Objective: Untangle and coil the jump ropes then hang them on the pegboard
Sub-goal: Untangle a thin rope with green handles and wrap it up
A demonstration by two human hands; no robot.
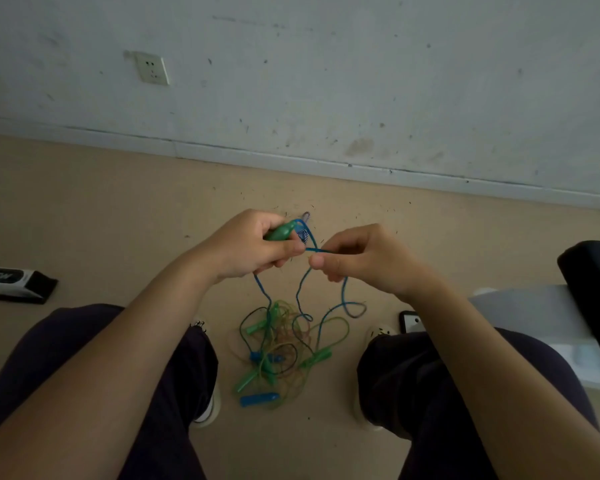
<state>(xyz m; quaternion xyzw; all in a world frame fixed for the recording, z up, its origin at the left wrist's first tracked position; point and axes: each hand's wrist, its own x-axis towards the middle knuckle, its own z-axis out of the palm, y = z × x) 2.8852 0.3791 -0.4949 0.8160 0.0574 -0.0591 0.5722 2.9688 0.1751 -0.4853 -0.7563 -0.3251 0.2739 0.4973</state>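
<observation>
While pinched, blue rope (314,249) between both hands' fingers (317,261).

A plain indoor room, most likely in a home or a small rented space, though nothing settles which. A scuffed, stained white plaster wall (326,81) meets a smooth beige floor (101,202) along a low white skirting board (257,157). A white plastic wall socket (152,68) sits low on the wall. Dark specks of debris litter the floor. A black-and-white cardboard box (13,282) lies on the floor at the left, and a black padded seat edge (593,271) shows at the right.
</observation>
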